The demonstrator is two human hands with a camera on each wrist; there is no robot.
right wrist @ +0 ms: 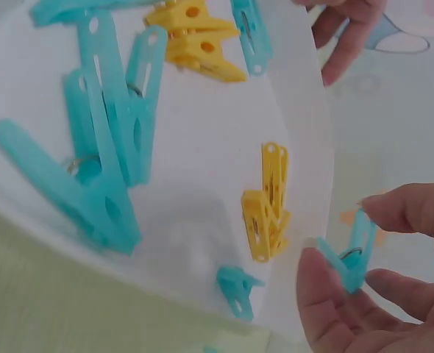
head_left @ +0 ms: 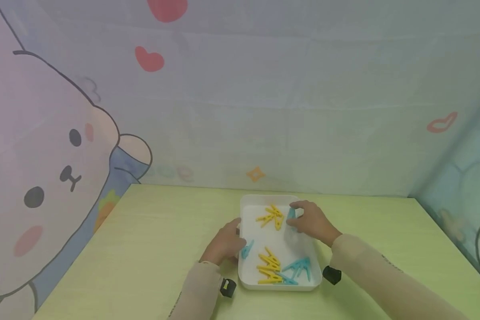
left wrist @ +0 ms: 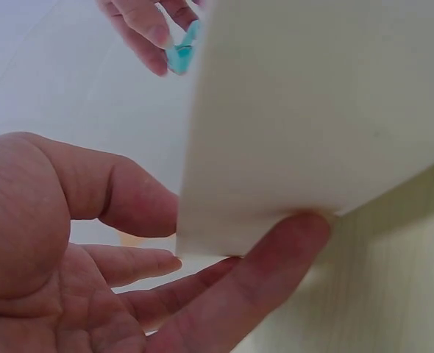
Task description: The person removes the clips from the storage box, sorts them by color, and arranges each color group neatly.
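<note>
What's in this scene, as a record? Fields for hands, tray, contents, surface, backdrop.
left hand: left hand grips the left wall of the white tray
right hand: right hand pinches a blue clothespin
tray far end: far yellow clothespins, with a loose blue clothespin nearby
tray near end: near yellow clothespins and near blue clothespins
tray left side: single blue clothespin by the left hand
surface: pale yellow-green table
backdrop: printed cloth with hearts

Two hands (head_left: 225, 242) (head_left: 313, 221), one tray (head_left: 270, 239), at least ten clothespins (right wrist: 357, 271) show.
</note>
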